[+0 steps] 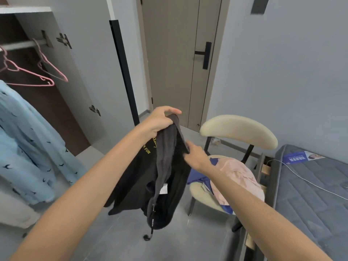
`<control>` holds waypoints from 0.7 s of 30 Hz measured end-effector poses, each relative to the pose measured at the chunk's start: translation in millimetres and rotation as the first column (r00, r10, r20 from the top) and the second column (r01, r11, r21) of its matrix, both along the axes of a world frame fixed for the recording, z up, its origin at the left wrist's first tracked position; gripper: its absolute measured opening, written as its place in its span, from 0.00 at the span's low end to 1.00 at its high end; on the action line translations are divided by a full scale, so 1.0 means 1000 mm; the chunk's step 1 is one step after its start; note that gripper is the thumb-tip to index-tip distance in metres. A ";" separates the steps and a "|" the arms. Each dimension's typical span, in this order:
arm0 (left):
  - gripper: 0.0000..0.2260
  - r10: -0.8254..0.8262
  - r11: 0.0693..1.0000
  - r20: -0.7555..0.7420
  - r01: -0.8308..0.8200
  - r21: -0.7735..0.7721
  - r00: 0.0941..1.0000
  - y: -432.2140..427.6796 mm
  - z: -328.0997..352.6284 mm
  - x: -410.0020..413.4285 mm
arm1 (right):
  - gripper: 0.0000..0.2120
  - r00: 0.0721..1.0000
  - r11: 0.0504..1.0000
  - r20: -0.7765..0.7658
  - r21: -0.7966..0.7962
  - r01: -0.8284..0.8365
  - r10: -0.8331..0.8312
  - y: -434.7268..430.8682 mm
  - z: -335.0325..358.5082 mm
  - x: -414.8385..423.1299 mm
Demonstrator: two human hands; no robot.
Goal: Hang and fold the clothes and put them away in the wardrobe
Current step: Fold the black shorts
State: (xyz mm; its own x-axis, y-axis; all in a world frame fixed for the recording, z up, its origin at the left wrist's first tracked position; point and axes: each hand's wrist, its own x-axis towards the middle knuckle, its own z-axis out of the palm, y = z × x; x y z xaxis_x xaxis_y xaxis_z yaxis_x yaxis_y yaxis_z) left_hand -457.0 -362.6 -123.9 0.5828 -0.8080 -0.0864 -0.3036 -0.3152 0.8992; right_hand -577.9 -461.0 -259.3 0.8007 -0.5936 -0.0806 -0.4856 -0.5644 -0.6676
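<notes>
Black garment point(135, 181) beneath left grip point(160, 120)

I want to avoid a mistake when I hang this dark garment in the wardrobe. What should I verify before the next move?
1. Left hand grips the dark garment at its top: ok.
2. Right hand has a firm hold on the garment's edge: cannot tell, it is blurred.
3. Garment spread out, ready for a hanger: not ok, it hangs bunched.
4. Free pink hanger waiting on the rail: ok.
5. Wardrobe door open: ok.
</notes>
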 end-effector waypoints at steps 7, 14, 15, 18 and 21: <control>0.15 -0.079 0.982 0.488 -0.016 0.188 0.870 0.049 -0.032 0.047 | 0.14 0.915 0.951 0.300 -0.066 0.302 -0.270 -0.041 0.052 0.004; 0.11 0.056 0.955 0.670 -0.236 0.181 0.741 0.067 -0.082 0.068 | 0.17 0.892 0.894 0.388 -0.275 0.353 -0.232 -0.051 0.082 0.006; 0.12 0.065 0.948 0.686 -0.260 0.184 0.725 0.068 -0.086 0.071 | 0.17 0.887 0.883 0.391 -0.289 0.371 -0.245 -0.055 0.082 0.003; 0.17 0.100 0.906 0.701 -0.356 0.230 0.707 0.073 -0.093 0.082 | 0.18 0.871 0.848 0.408 -0.326 0.418 -0.273 -0.073 0.082 -0.010; 0.20 0.097 0.870 0.709 -0.406 0.281 0.699 0.083 -0.106 0.096 | 0.20 0.837 0.806 0.417 -0.318 0.499 -0.354 -0.097 0.081 -0.029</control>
State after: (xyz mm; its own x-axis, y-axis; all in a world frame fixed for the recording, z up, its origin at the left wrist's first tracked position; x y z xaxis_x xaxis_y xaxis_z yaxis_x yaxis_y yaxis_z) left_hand -360.7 -280.1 -230.0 0.7861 -0.6042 0.1302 -0.6138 -0.7387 0.2784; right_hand -607.0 -558.5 -178.0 0.3918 -0.8001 0.4542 -0.5392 -0.5997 -0.5913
